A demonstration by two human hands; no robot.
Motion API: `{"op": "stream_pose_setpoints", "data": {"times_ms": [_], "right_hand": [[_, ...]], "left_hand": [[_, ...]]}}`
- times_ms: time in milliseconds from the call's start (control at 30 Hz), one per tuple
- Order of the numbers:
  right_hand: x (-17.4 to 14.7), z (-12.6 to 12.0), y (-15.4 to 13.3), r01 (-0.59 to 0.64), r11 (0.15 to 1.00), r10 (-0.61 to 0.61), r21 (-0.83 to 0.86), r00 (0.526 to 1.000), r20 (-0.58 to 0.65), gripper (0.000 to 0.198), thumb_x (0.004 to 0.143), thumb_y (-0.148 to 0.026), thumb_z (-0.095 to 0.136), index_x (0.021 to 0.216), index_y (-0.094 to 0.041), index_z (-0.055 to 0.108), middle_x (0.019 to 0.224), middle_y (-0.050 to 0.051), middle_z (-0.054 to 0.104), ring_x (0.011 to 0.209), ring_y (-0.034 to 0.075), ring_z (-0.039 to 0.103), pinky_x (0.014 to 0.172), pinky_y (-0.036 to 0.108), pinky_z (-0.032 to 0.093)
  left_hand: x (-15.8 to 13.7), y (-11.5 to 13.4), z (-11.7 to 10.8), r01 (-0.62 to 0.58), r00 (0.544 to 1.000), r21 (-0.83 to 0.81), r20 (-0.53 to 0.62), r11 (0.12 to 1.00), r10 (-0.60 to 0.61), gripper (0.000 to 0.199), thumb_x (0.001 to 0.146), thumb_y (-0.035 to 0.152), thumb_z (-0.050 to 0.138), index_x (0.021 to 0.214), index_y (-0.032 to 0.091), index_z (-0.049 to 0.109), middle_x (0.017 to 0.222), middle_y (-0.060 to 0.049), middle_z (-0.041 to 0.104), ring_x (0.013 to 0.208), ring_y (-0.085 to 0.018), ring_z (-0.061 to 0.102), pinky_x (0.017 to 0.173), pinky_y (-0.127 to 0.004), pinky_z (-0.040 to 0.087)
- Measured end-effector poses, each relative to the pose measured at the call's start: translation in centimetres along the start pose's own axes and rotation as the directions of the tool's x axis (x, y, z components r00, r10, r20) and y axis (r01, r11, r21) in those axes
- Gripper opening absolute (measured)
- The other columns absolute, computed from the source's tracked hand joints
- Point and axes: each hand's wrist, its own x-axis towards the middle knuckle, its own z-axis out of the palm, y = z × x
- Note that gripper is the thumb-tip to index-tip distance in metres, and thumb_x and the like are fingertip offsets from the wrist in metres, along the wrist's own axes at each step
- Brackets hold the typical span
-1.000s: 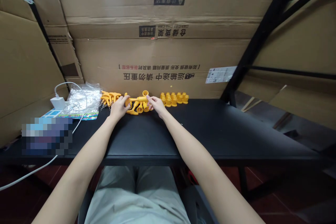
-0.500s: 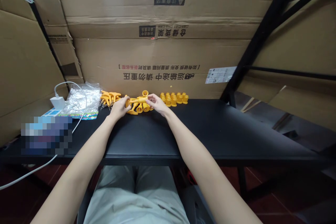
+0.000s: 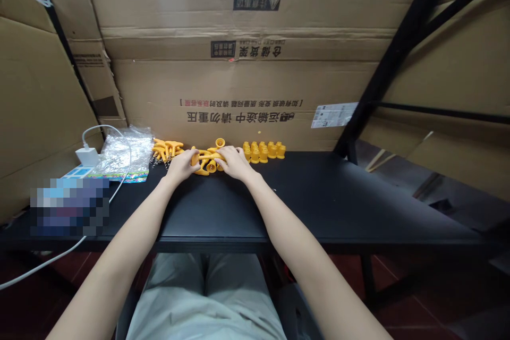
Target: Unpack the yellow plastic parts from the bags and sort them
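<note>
Between my hands is a yellow plastic piece with a T-shaped handle (image 3: 208, 157), held roughly level. My left hand (image 3: 182, 166) grips its handle end. The fingers of my right hand (image 3: 236, 163) close round the other end, mostly hiding it. Beneath and behind lies a loose group of similar yellow pieces, some with a flared cup (image 3: 211, 166) showing its open end. Just beyond my right fingers stands another cup-ended piece (image 3: 220, 142). Left of my left hand is a pile of yellow T-handles (image 3: 168, 146) with twisted metal shafts.
Several yellow caps (image 3: 263, 154) stand in rows right of my right hand. On the left lie a clear plastic bag (image 3: 124, 151), a white charger (image 3: 87, 157) with a cable and a blurred-out object (image 3: 71, 206). Cardboard (image 3: 247, 79) walls back the black table (image 3: 319, 202).
My right hand has shifted slightly left and turned over the far end of the yellow piece, covering more of it. My left hand stays nearly in place.
</note>
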Motion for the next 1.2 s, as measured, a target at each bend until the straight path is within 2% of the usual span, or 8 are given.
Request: {"op": "stream_pose_setpoints", "data": {"times_ms": [67,200,400,667,800,1000,1100,1200], "right_hand": [[0.0,0.3,-0.4,-0.011,0.999,0.014,-0.05,0.999,0.046,0.025,0.093,-0.026,0.048,0.114,-0.02,0.059,0.119,0.012,0.063,0.115,0.027,0.049,0.101,0.052,0.027],[0.1,0.6,-0.3,-0.034,0.996,0.043,-0.081,0.992,0.12,0.019,0.089,-0.022,0.053,0.108,-0.018,0.058,0.111,0.012,0.064,0.107,0.026,0.052,0.095,0.048,0.031],[0.0,0.3,-0.2,-0.049,0.997,0.051,-0.067,0.998,0.025,0.025,0.083,-0.012,0.053,0.107,-0.018,0.052,0.11,0.012,0.062,0.102,0.025,0.054,0.09,0.042,0.034],[-0.1,1.1,0.5,-0.056,0.998,0.057,-0.013,0.998,0.036,0.023,0.088,-0.023,0.052,0.11,-0.021,0.056,0.114,0.012,0.065,0.107,0.028,0.055,0.093,0.046,0.033],[-0.1,1.2,0.5,-0.048,0.999,0.048,0.009,0.999,0.009,0.023,0.087,-0.023,0.054,0.109,-0.021,0.058,0.112,0.011,0.066,0.107,0.027,0.055,0.094,0.045,0.033],[-0.1,1.4,0.2,-0.028,0.999,0.028,0.033,0.999,-0.014,0.024,0.087,-0.023,0.055,0.11,-0.02,0.059,0.113,0.011,0.066,0.108,0.026,0.055,0.097,0.045,0.031],[-0.1,1.6,0.2,-0.037,0.999,0.038,0.04,0.999,-0.013,0.023,0.087,-0.024,0.055,0.109,-0.02,0.059,0.113,0.011,0.066,0.108,0.026,0.056,0.097,0.046,0.032],[-0.1,1.8,0.4,-0.037,0.998,0.038,0.047,0.999,-0.015,0.023,0.087,-0.024,0.055,0.109,-0.021,0.06,0.114,0.01,0.066,0.107,0.027,0.056,0.097,0.046,0.032]], "left_hand": [[-0.1,0.3,0.2,-0.014,1.0,0.015,0.008,1.0,0.014,0.037,0.076,0.023,0.06,0.113,0.019,0.061,0.102,-0.006,0.069,0.09,-0.019,0.065,0.077,-0.026,0.047],[-0.2,0.7,0.3,-0.025,0.997,0.028,0.069,0.999,0.023,0.039,0.076,0.023,0.061,0.114,0.019,0.061,0.106,-0.007,0.069,0.093,-0.02,0.065,0.078,-0.026,0.048],[-0.3,1.1,0.1,0.058,0.996,0.003,0.063,0.998,-0.058,0.038,0.076,0.028,0.06,0.113,0.02,0.063,0.092,-0.004,0.071,0.085,-0.02,0.066,0.075,-0.026,0.047],[-0.3,0.5,0.1,0.128,0.991,0.068,0.036,0.989,-0.13,0.033,0.077,0.034,0.058,0.109,0.026,0.064,0.089,-0.003,0.071,0.082,-0.021,0.065,0.07,-0.027,0.046],[0.0,0.3,-0.1,0.234,0.971,0.111,0.016,0.966,-0.238,0.031,0.082,0.029,0.052,0.111,0.024,0.063,0.089,-0.006,0.071,0.084,-0.023,0.066,0.072,-0.029,0.046],[-0.1,-0.7,-0.5,0.379,0.925,0.024,-0.054,0.925,-0.377,0.036,0.086,0.022,0.044,0.118,0.022,0.06,0.103,-0.01,0.07,0.096,-0.027,0.064,0.081,-0.037,0.047],[-0.3,-1.5,-0.2,0.392,0.917,0.009,-0.087,0.92,-0.39,0.036,0.089,0.026,0.042,0.122,0.023,0.058,0.113,-0.01,0.065,0.104,-0.026,0.061,0.086,-0.037,0.047],[-0.4,-2.3,0.3,0.388,0.918,0.067,-0.111,0.919,-0.38,0.04,0.091,0.033,0.041,0.127,0.02,0.053,0.121,-0.014,0.059,0.112,-0.027,0.056,0.092,-0.038,0.045]]}}
